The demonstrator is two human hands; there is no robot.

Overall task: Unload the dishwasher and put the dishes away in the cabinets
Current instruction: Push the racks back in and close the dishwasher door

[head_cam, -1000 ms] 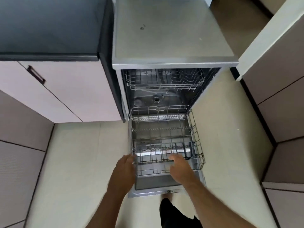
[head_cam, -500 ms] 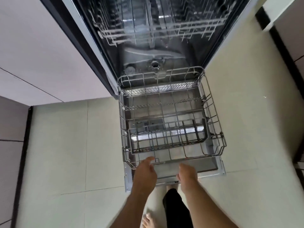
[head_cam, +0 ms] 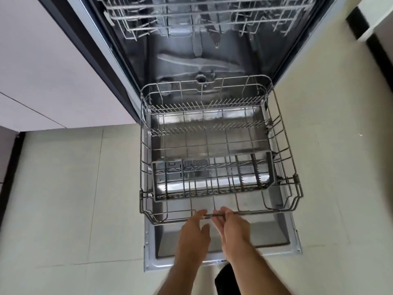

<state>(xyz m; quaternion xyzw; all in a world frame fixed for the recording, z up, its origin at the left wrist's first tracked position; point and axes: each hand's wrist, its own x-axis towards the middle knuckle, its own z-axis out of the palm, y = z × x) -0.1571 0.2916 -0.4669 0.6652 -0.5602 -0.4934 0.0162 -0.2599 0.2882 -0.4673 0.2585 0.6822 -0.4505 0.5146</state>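
Both hands, left hand [head_cam: 194, 233] | right hand [head_cam: 234, 227], grip lower rack [head_cam: 282, 133] front rail, side by side.

I can see only the lower edge of the upper rack [head_cam: 204, 20]; the rest runs off the top of the frame, so I can't tell whether anything sits in it. The dishwasher [head_cam: 223, 67] tub behind it is dark and blurred, and the parts by the spray arm [head_cam: 197, 63] are too soft for me to name. My left hand [head_cam: 194, 235] and right hand [head_cam: 234, 228] cover the middle of the lower rack's [head_cam: 212, 145] front rail, and their fingertips are hidden under it. Both forearms leave the bottom edge. The cabinet [head_cam: 42, 71] is cut off at left.
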